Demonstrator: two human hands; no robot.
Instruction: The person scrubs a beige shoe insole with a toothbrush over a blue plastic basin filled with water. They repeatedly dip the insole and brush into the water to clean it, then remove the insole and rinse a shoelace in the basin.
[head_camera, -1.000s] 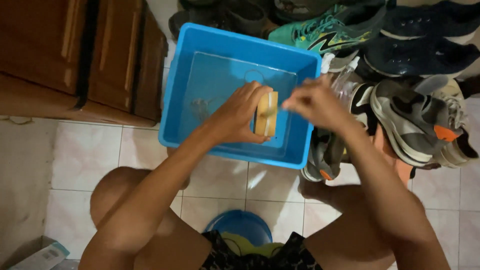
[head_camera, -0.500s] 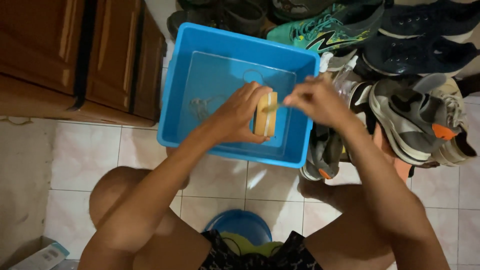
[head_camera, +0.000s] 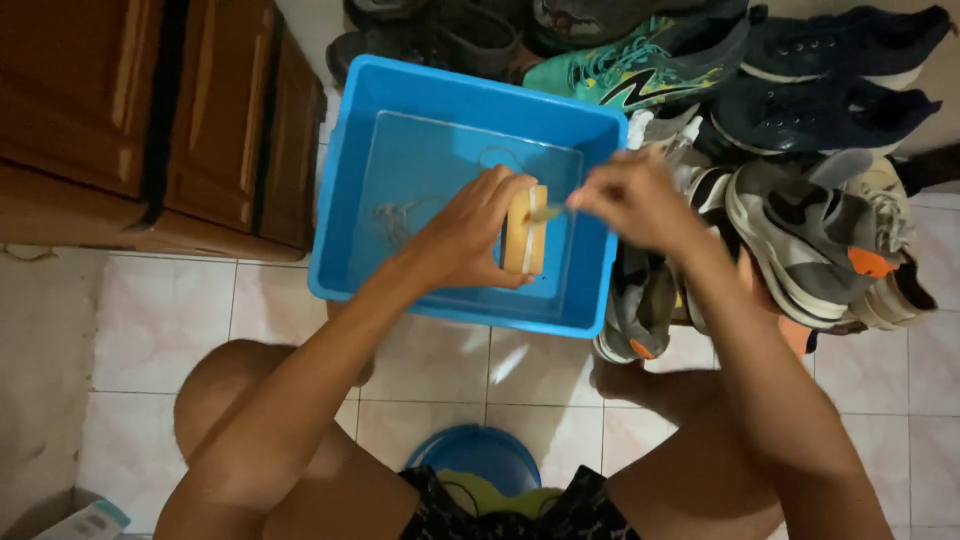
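A single head-worn camera looks steeply down from close above, the blue tub (head_camera: 400, 270) toward 12 o'clock, the person's knees at 6 o'clock

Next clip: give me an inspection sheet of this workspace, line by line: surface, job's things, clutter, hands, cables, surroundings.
Surface: pale tiled floor.
Job's things: blue tub holding water; tan block-shaped item, apparently a sponge or sole, held over the tub.
Clutter: pile of shoes right of the tub; a teal sneaker behind it.
Hands: left hand grips the tan item; right hand pinches something small against it, too blurred to name.
Cables: nothing seen.
Surroundings: wooden cabinet on the left; blue round object between the knees.
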